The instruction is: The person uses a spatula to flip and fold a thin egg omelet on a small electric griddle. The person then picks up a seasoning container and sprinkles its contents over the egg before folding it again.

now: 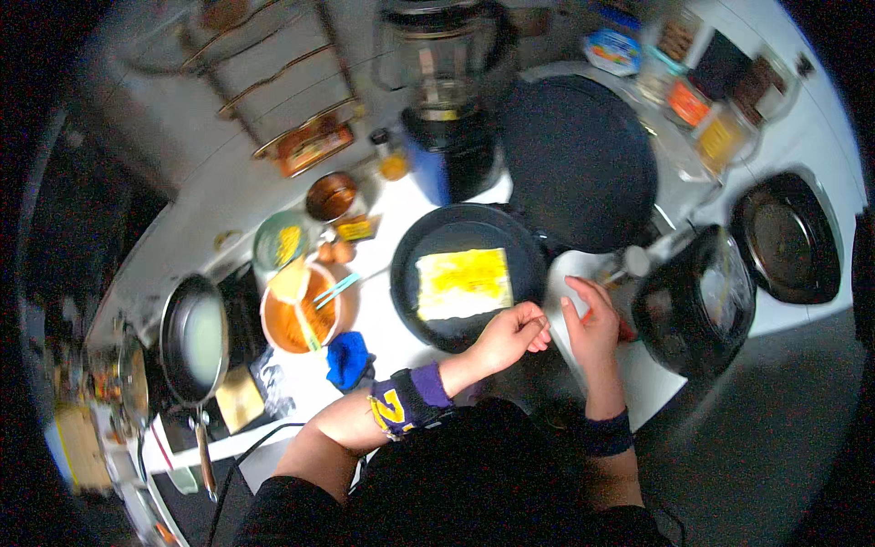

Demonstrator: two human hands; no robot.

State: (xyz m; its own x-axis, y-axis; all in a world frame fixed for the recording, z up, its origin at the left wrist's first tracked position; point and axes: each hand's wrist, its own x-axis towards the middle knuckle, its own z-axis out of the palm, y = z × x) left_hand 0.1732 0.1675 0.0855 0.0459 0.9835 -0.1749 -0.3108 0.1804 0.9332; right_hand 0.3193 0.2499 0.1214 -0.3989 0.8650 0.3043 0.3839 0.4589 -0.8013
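A round black pan (410, 260) lies before me on the white counter. A flat rectangular sheet of food (465, 284), yellow with a pale lower side, rests in it. My left hand (511, 334) hovers over the pan's near right rim, fingers curled together, with nothing visible in them. To the right of the pan my right hand (593, 318) is raised, its thumb apart from the fingers and nothing held. Something red, partly hidden, shows behind that hand. Both wrists wear dark bands.
On the left are an orange bowl (270, 325) with mince-like contents, a green bowl (263, 239), a blue cloth (347, 359) and a frying pan (225, 342). A blender (448, 82) and a large black disc (581, 157) stand behind. Dark basins (656, 314) sit right.
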